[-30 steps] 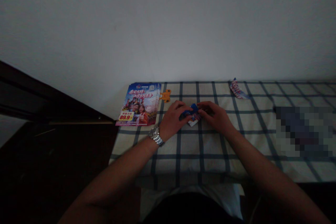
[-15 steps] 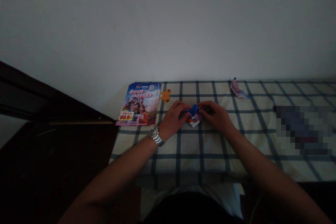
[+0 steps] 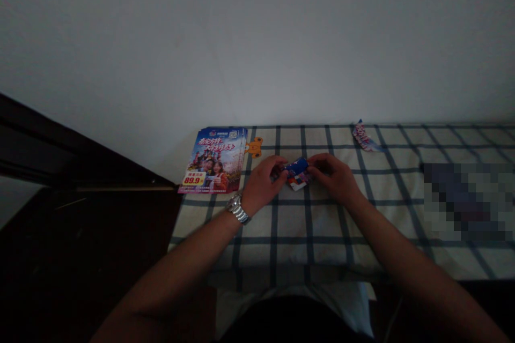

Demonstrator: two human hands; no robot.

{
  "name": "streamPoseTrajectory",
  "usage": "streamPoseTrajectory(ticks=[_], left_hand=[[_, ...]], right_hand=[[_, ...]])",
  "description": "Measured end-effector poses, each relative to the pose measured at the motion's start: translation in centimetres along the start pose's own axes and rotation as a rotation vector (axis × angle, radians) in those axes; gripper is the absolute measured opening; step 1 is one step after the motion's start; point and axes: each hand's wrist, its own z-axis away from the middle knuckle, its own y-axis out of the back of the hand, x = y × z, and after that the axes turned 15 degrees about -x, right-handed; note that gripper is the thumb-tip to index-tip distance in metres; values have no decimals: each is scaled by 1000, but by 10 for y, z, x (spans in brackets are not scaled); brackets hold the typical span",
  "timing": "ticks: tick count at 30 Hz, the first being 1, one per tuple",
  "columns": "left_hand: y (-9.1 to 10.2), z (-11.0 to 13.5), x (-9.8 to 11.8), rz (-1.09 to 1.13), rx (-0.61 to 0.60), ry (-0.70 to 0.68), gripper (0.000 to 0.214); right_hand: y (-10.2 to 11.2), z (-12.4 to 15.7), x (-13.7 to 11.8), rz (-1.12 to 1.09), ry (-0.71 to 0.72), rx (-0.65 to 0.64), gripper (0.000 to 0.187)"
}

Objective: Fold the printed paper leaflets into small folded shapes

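A small folded piece of printed paper (image 3: 298, 170), blue on top with a white and reddish lower part, is held between my two hands just above the checked cloth. My left hand (image 3: 265, 179), with a silver watch on its wrist, pinches the paper's left side. At the right side, my right hand (image 3: 332, 174) grips it between thumb and fingers. Left of my left hand lies a stack of printed flyers (image 3: 213, 163), blue at the top and pink along the bottom.
A checked cloth (image 3: 257, 249) covers the table against a pale wall (image 3: 257, 37). An orange bear-shaped figure (image 3: 254, 147) lies beside the flyers. A crumpled or folded paper piece (image 3: 364, 138) rests at the back right. A blurred-out dark object (image 3: 458, 193) is at the far right.
The blue top of the folded paper now shows wider and flatter between my hands. Both hands' fingers have shifted slightly; the other things stay where they were.
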Motion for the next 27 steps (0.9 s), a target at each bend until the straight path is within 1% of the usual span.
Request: streamPoseTrajectory(ticks=[4,11,15,18,20,27], left_hand=[[1,0,0,-2,13,-22,20],[5,1,5,-43,113,-60,18],[8,1,7,-86,155,-81,17],[9,1,10,-116,139,-83,16],[9,1,11,-121,128,-94,15],[7,2,10,-125,72,-167,16]], right_hand=[[0,0,-1,16,14,3,21],[1,0,-5,85,81,72,20],[0,2,-6,132,92,59,26],[0,2,-4,135,85,26,35],[0,2,-3,134,73,1,36],[-1,2,-1,121,16,-1,21]])
